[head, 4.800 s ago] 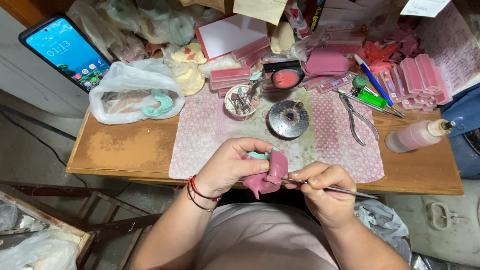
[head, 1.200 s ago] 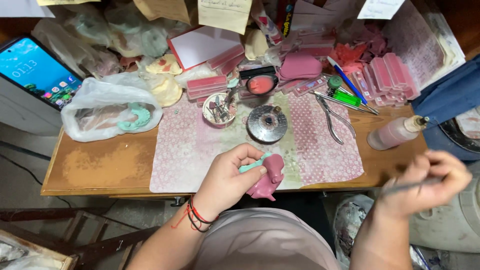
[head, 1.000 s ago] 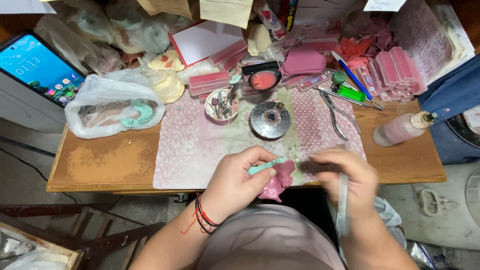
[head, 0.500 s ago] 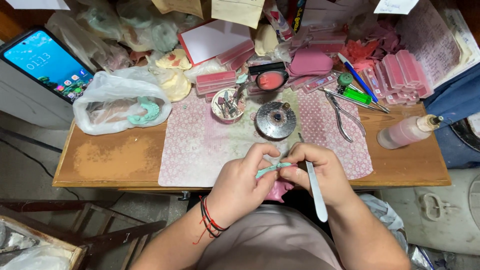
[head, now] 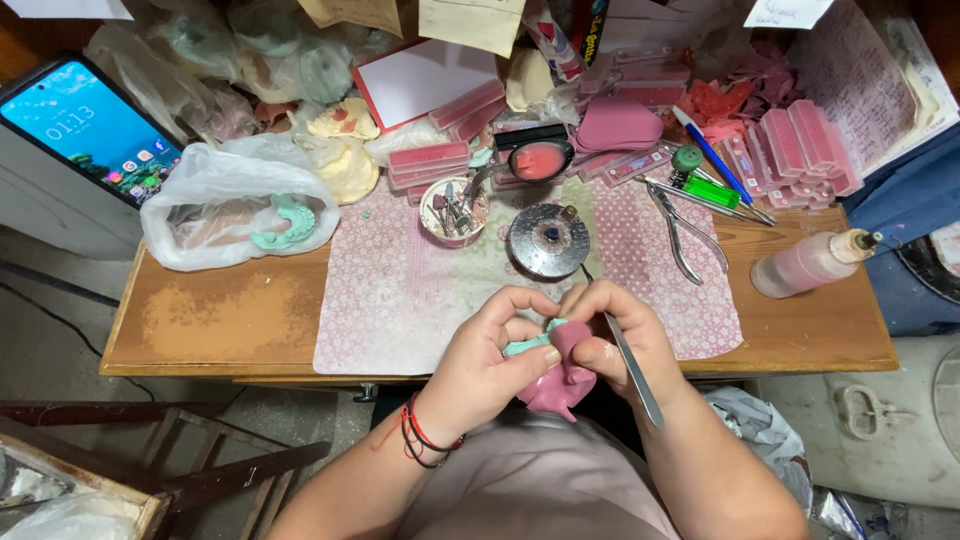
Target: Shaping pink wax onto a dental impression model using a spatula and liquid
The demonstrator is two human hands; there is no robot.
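Observation:
My left hand (head: pixel 490 355) grips a pink moulded piece (head: pixel 562 380) with a pale green part (head: pixel 525 345) on top, held over the near edge of the wooden table (head: pixel 220 320). My right hand (head: pixel 615 335) presses its fingers on the same piece and holds a thin metal tool (head: pixel 632 368), whose handle points down toward my lap. A round metal burner (head: pixel 548 240) sits just beyond my hands on the pink patterned mat (head: pixel 400 300).
A small cup of tools (head: pixel 452 210), pliers (head: pixel 685 232), a squeeze bottle (head: pixel 810 265), pink wax blocks (head: pixel 800 145), a plastic bag with a green cast (head: pixel 225 215) and a lit phone (head: pixel 85 125) crowd the table.
My right hand swung in from the far right with the metal tool and joined my left hand on the pink piece. The piece stayed near the table's front edge.

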